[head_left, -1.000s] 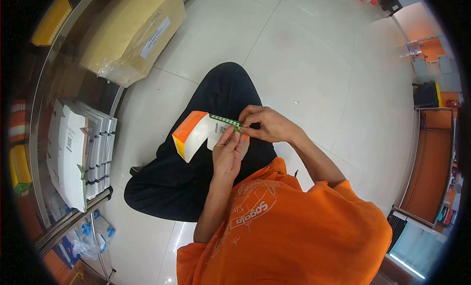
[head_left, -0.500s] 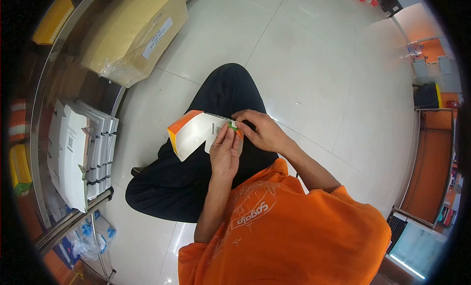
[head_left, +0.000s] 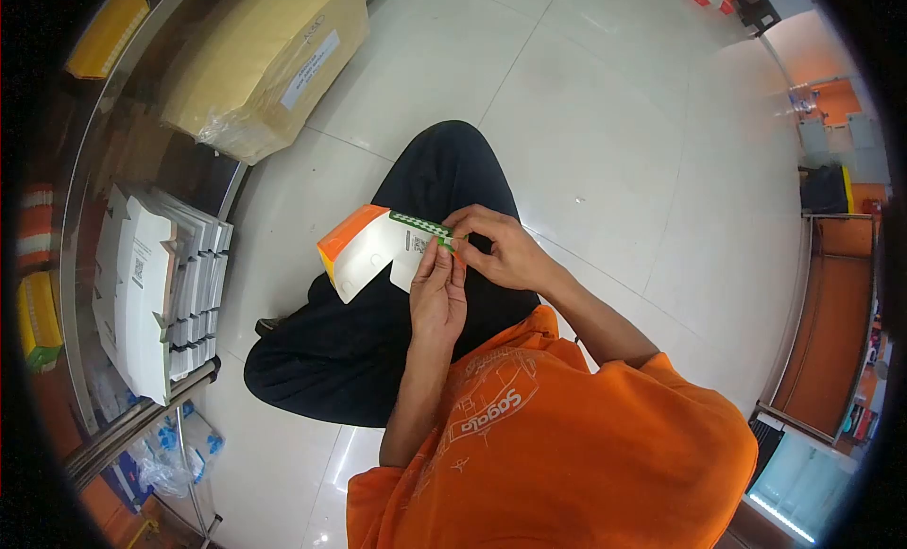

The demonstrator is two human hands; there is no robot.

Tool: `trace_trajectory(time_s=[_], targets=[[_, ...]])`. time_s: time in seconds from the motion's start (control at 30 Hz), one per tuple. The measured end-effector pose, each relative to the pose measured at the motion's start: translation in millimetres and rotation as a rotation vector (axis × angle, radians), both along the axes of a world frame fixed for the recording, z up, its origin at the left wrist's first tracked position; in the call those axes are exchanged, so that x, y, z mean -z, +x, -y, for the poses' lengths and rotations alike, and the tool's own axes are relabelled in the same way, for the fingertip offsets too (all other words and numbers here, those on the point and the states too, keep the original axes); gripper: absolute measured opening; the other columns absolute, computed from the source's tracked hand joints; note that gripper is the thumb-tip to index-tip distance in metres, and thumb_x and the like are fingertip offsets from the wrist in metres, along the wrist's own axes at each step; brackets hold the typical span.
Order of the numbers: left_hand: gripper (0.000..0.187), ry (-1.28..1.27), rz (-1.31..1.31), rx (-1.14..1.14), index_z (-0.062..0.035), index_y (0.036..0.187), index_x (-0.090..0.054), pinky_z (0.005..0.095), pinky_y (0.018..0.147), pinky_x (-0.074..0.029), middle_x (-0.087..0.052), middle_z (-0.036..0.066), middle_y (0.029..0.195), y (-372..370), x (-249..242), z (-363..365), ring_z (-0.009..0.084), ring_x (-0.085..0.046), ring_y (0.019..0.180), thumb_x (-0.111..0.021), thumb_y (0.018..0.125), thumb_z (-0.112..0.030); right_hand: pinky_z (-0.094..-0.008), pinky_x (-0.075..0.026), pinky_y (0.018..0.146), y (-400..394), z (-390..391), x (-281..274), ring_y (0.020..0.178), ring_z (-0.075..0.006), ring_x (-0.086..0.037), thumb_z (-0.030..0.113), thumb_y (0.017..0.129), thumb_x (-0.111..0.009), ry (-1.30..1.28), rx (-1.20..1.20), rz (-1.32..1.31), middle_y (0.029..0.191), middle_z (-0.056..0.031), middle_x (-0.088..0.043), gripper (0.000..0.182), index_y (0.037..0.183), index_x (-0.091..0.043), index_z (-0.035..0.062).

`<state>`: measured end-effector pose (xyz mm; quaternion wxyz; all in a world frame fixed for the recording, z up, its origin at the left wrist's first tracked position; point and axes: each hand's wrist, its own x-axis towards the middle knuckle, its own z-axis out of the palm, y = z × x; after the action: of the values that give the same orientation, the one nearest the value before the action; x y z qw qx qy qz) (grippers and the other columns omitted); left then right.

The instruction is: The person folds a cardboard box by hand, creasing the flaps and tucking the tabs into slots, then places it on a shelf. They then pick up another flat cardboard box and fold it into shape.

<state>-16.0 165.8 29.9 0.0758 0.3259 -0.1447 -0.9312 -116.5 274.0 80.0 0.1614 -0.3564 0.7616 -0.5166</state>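
Note:
Over my lap, both hands are on a partly folded cardboard box (head_left: 364, 256), white inside with orange, yellow and green printed faces. A QR code shows on its white panel near my fingers. My left hand (head_left: 438, 289) comes from below, its thumb and fingers pinched on a green-edged flap. From the right, my right hand (head_left: 503, 249) has its thumb and fingers closed on the same end of the box, beside the green patterned strip (head_left: 420, 224). My fingers partly hide the edge where both hands meet.
On the shelf (head_left: 151, 412) at left lies a stack of flat white box blanks (head_left: 156, 294). A large plastic-wrapped brown carton (head_left: 255, 72) sits behind it. A plastic bag (head_left: 175, 454) hangs low at left. Shelving (head_left: 822, 313) stands at right along the tiled floor (head_left: 605, 143).
The box has tilted slightly, so more of its green patterned strip shows. My hands stay pinched at the same end, with small finger shifts.

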Motion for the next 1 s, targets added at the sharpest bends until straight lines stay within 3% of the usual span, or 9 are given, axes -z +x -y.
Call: trace_trajectory(time_s=[0.4, 0.6, 0.77, 0.83, 0.9, 1.0], targets=[[0.032, 0.002, -0.008, 0.004, 0.0028, 0.13, -0.048, 0.0266, 0.097, -0.053, -0.058, 0.013, 0.124, 0, -5, 6, 0.0173, -0.061, 0.111, -0.051, 0.099, -0.003, -0.0388, -0.052, 0.079, 3, 5, -1, 0.09, -0.0337, -0.066, 0.006, 0.086, -0.061, 0.045, 0.002, 0.068, 0.098, -0.018, -0.066, 0.012, 0.095, -0.06, -0.0019], [0.034, -0.061, -0.008, 0.008, 0.0022, 0.132, -0.047, 0.0278, 0.097, -0.052, -0.058, 0.011, 0.121, 1, -6, 4, 0.015, -0.06, 0.11, -0.052, 0.1, -0.007, -0.0373, -0.052, 0.077, 8, 8, 7, 0.088, -0.0331, -0.066, 0.007, 0.086, -0.061, -0.057, 0.016, 0.093, 0.096, -0.018, -0.067, 0.011, 0.093, -0.059, -0.0023], [0.037, -0.114, 0.0, 0.032, 0.0027, 0.134, -0.045, 0.0306, 0.099, -0.048, -0.057, 0.01, 0.122, 4, -19, 7, 0.0171, -0.056, 0.115, -0.052, 0.1, -0.012, -0.036, -0.051, 0.074, 10, 13, -4, 0.088, -0.0326, -0.067, 0.01, 0.085, -0.063, 0.088, 0.077, 0.273, 0.095, -0.0193, -0.066, 0.015, 0.096, -0.059, -0.0005], [0.038, -0.118, -0.1, 0.087, 0.0037, 0.133, -0.045, 0.0329, 0.101, -0.045, -0.055, 0.01, 0.124, 4, -19, 10, 0.0198, -0.053, 0.119, -0.052, 0.101, -0.015, -0.0362, -0.052, 0.083, 9, 11, -5, 0.098, -0.0302, -0.067, 0.012, 0.088, -0.064, 0.167, 0.064, 0.253, 0.111, -0.0197, -0.066, 0.019, 0.102, -0.059, 0.001], [0.036, -0.072, -0.068, 0.054, 0.0057, 0.133, -0.046, 0.0329, 0.099, -0.05, -0.057, 0.013, 0.124, 4, -22, 9, 0.0215, -0.059, 0.113, -0.05, 0.101, -0.01, -0.0386, -0.052, 0.084, 11, 11, 6, 0.101, -0.0344, -0.066, 0.017, 0.088, -0.065, 0.039, 0.083, 0.009, 0.115, -0.0217, -0.064, 0.022, 0.101, -0.059, 0.0005], [0.034, -0.113, -0.081, 0.079, 0.0056, 0.132, -0.047, 0.0304, 0.094, -0.053, -0.058, 0.013, 0.122, 6, -8, 10, 0.0195, -0.06, 0.109, -0.051, 0.101, -0.008, -0.0376, -0.053, 0.077, 16, 12, -4, 0.095, -0.0351, -0.065, 0.017, 0.09, -0.064, 0.094, 0.084, -0.033, 0.119, -0.0208, -0.061, 0.02, 0.098, -0.06, -0.0004]])
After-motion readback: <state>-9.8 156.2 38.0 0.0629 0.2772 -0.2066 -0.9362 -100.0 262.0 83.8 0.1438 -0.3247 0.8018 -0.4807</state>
